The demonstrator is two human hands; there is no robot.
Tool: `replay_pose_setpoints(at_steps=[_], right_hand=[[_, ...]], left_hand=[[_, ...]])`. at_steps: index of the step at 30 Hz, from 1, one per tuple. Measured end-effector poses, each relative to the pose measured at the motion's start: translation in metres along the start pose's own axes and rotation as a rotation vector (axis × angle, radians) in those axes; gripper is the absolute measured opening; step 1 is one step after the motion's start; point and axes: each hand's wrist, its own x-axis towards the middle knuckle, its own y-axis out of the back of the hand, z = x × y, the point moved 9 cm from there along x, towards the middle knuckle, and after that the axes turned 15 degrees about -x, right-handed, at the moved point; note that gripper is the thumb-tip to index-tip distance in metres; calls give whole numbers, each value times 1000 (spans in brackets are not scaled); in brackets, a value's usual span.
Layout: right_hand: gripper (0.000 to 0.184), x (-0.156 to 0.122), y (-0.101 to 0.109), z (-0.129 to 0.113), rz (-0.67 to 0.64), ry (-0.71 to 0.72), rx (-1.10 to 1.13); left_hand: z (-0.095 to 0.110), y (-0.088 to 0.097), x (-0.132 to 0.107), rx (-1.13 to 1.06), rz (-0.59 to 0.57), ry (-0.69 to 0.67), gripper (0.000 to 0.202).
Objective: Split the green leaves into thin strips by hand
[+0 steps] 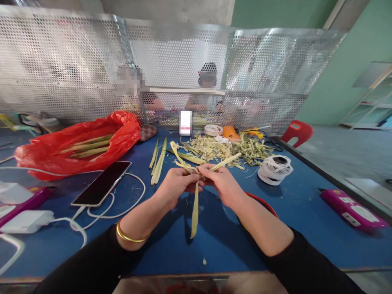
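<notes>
Above the middle of the blue table, my left hand [180,181] and my right hand [219,179] meet, fingertips pinched together. Between them are pale green leaf strips [195,212] that cross where the fingers press. One strip hangs down below the hands, while others stick out up to the left and up to the right. My fingers partly hide the crossing. Just beyond the left hand lie several loose long leaves [159,163]. A heap of leaf scraps [211,149] spreads behind both hands.
A red plastic bag [122,134] with long leaves lies at left, near a charging phone [102,183] and white cables. To the right stand a spool of white cord [275,169] and a purple box [352,208]. Behind a perforated metal screen [183,49] sit two people.
</notes>
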Motion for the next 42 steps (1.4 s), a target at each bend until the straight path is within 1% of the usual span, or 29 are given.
replay_pose_setpoints(at_steps=[4, 8, 11, 13, 15, 18, 20, 22, 24, 25, 26, 28, 30, 32, 33, 34, 36, 38, 40, 42], right_hand=[[23, 2, 5, 5, 51, -16, -39], [30, 2, 8, 10, 74, -58, -94], [28, 0, 6, 4, 63, -28, -161], [26, -2, 6, 0, 86, -7, -193], [26, -2, 6, -4, 117, 18, -220], [24, -2, 7, -8, 153, 73, -255], [23, -2, 9, -12, 182, 114, -326], [23, -6, 17, -22, 291, 198, -465], [17, -17, 23, -41, 441, 363, -641], [13, -24, 22, -51, 493, 465, -724], [11, -31, 18, -60, 511, 565, -797], [13, -39, 3, -69, 453, 710, -919], [19, -42, -10, -69, 367, 785, -1007], [18, -41, -19, -66, 300, 811, -1046], [15, -40, -21, -64, 277, 811, -1047], [14, -38, -22, -62, 259, 805, -1041], [12, -37, -21, -60, 247, 788, -1027], [11, -37, -19, -62, 261, 793, -1018], [12, -40, -19, -67, 272, 828, -1029], [14, -45, -23, -71, 261, 907, -1087]], left_hand=[[-5, 4, 2, 6, 30, 3, 14], [0, 10, 4, -83, 65, -24, 22], [6, 12, 3, -170, 97, -58, 20], [8, 15, 1, -224, 145, -78, 17], [8, 16, -1, -282, 167, -85, 16], [7, 11, -1, -332, 126, -88, 20], [9, 8, -1, -285, 100, -124, 21], [13, 7, -1, -216, 104, -184, 21], [14, 9, -1, -149, 137, -226, 20], [13, 9, -1, -107, 153, -238, 20], [13, 9, -1, -54, 156, -247, 19], [14, 6, -3, 74, 123, -290, 17], [17, 0, -7, 240, 87, -381, 14], [18, -1, -11, 395, 103, -450, 13], [17, -1, -11, 432, 118, -450, 12], [13, 0, -10, 424, 124, -424, 12], [4, -1, -6, 293, 88, -325, 11], [-1, -4, -3, 91, 24, -224, 6], [0, -5, -1, -122, -9, -145, 9], [3, -3, -1, -326, -1, -68, 15]])
